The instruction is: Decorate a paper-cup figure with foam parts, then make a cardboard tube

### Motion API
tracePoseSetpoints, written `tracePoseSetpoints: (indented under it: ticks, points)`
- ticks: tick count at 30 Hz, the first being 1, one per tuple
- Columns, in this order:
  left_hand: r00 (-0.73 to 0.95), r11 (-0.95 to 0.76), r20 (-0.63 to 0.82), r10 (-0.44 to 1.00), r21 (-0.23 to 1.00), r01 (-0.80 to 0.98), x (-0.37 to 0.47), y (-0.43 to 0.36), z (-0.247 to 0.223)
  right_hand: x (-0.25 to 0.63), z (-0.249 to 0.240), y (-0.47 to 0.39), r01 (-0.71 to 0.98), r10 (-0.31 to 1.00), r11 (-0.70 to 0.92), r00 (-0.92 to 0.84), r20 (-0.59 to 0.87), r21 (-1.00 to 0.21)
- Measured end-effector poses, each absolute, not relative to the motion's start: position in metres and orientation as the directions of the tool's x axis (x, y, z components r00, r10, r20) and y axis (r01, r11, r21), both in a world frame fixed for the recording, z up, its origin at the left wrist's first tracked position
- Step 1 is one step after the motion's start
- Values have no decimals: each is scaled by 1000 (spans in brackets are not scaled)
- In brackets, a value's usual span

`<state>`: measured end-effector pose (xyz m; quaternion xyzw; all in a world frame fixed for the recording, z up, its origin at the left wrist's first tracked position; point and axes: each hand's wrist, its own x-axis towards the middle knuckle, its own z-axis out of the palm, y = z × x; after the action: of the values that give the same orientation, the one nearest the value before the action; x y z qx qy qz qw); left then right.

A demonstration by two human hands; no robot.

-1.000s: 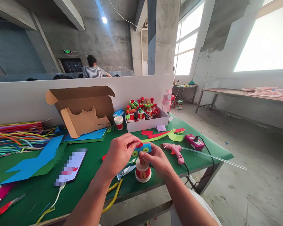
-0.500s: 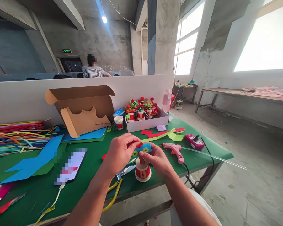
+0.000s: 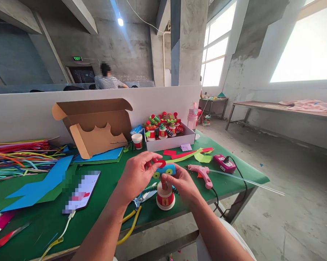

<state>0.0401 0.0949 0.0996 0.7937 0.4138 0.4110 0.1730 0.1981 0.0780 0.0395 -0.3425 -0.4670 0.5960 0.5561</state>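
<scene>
A red paper piece [image 3: 161, 164] is pinched in my left hand [image 3: 140, 173], right at the top of a blue paper roll [image 3: 166, 170]. My right hand [image 3: 183, 181] grips that roll by its right end. Two yellow-green discs with dark centres show on the roll's front. Below it stands an upside-down red and white paper cup [image 3: 165, 197], joined to the roll by a short red stem. Green coiled pipe cleaners [image 3: 150, 188] stick out at the cup's sides. Scissors with yellow handles [image 3: 136, 217] lie left of the cup, partly behind my left wrist.
A pink glue gun [image 3: 203, 174] lies right of my hands, with a magenta power strip [image 3: 224, 164] beyond. Behind stand a white box [image 3: 170, 145] of finished figures and a brown cardboard box [image 3: 98, 127]. A phone [image 3: 83, 192], blue paper [image 3: 44, 188] and pipe cleaners [image 3: 24, 159] lie left.
My left fingers have shifted slightly up, and the red paper piece has tilted so more of it shows above the blue roll. The right hand keeps its grip.
</scene>
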Motion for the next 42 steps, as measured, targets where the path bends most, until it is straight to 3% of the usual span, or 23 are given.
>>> tracePoseSetpoints:
  ticks: [6,12,19,24,28,42]
  points:
    - [290,-591,525,800,609,529,32,95,103,201,39,77,-328,976,45,-187,112,-943]
    - [328,-538,427,843,695,478,32,96,103,204,38,78,-317,971,57,-204,127,-947]
    - [316,-468,345,884,681,564,40,102,95,203,39,78,-334,973,64,-190,134,-940]
    - [339,-413,275,900,788,457,42,108,93,202,39,78,-345,979,43,-170,108,-938]
    - [308,-417,315,898,831,368,44,106,96,202,39,79,-348,979,52,-168,117,-936]
    - [275,-484,399,875,732,479,44,99,94,201,36,80,-368,979,59,-160,126,-928]
